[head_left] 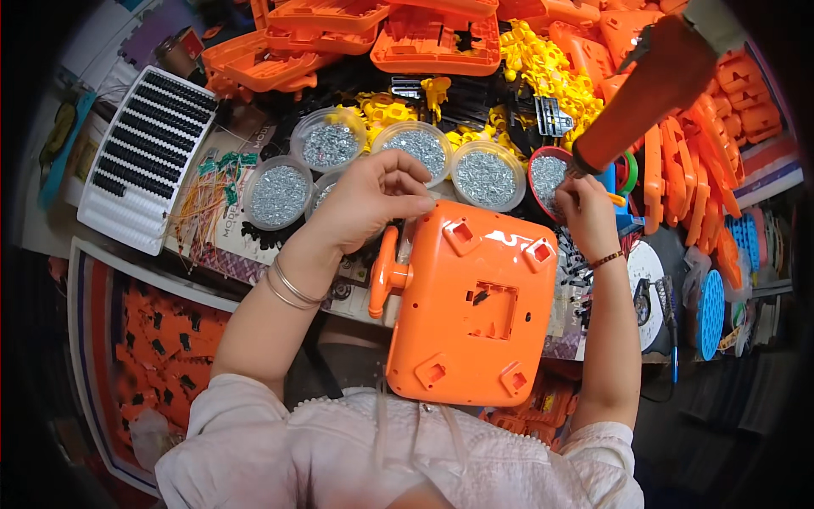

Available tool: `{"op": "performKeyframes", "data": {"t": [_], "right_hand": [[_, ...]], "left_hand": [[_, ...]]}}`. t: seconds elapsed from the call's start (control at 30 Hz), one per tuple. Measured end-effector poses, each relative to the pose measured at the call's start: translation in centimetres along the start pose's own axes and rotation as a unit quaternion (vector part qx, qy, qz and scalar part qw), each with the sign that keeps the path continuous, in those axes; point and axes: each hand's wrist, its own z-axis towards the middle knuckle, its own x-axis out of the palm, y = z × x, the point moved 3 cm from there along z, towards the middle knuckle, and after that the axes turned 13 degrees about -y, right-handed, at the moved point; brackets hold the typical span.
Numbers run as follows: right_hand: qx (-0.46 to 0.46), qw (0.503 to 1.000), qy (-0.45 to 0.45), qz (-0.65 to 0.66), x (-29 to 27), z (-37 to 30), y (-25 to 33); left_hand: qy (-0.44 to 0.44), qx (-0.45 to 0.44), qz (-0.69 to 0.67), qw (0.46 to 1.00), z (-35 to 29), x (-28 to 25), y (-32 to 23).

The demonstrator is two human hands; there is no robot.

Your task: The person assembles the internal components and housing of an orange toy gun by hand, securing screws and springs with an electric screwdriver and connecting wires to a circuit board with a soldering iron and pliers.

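Head view: loose orange plastic shells (pixel 424 51) bank up from eleven to two o'clock across a worker's bench. At centre lies the piece being worked on, a glossy orange plastic casing (pixel 441 339) with rounded corners, square corner recesses and a rectangular opening, set between the worker's torso and a row of bowls. From between one and two o'clock slants an orange, tapered power tool (pixel 636 106), probably a screwdriver. The left hand (pixel 369 197) hovers at the casing's eleven o'clock corner, thumb and fingertips a narrow gap apart; whether it holds anything cannot be told. At two o'clock, clear of the casing, the right hand (pixel 589 219) makes a tight pinch by the tool's tip, its contents hidden. Clear round plastic bowls (pixel 273 226) run from ten to twelve o'clock, a smaller red-rimmed bowl (pixel 532 178) sits at one, and all hold small silvery metal screws (pixel 487 178). By the poses, the step in hand looks like picking up a screw; the next move would call for lining it up with a hole while steadying the casing.
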Motion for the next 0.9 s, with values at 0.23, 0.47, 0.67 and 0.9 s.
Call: {"op": "performKeyframes", "data": {"t": [0.23, 0.47, 0.67, 0.9], "right_hand": [[0.041, 0.995, 0.092, 0.015, 0.0, 0.5, -0.3], [0.01, 0.996, 0.083, -0.012, 0.0, 0.6, -0.2], [-0.018, 0.996, 0.088, -0.021, -0.1, 0.2, -0.6], [0.032, 0.998, 0.056, -0.006, 0.0, 0.4, -0.2]], "left_hand": [[-0.028, 0.001, 0.005, 1.0, 0.7, 0.0, 0.4], [-0.009, -0.009, 0.012, 1.0, 0.8, -0.2, 0.8], [-0.002, -0.031, -0.037, 0.999, 0.9, -0.3, 1.0], [-0.004, -0.04, -0.054, 0.998, 1.1, 0.2, 1.5]]}}
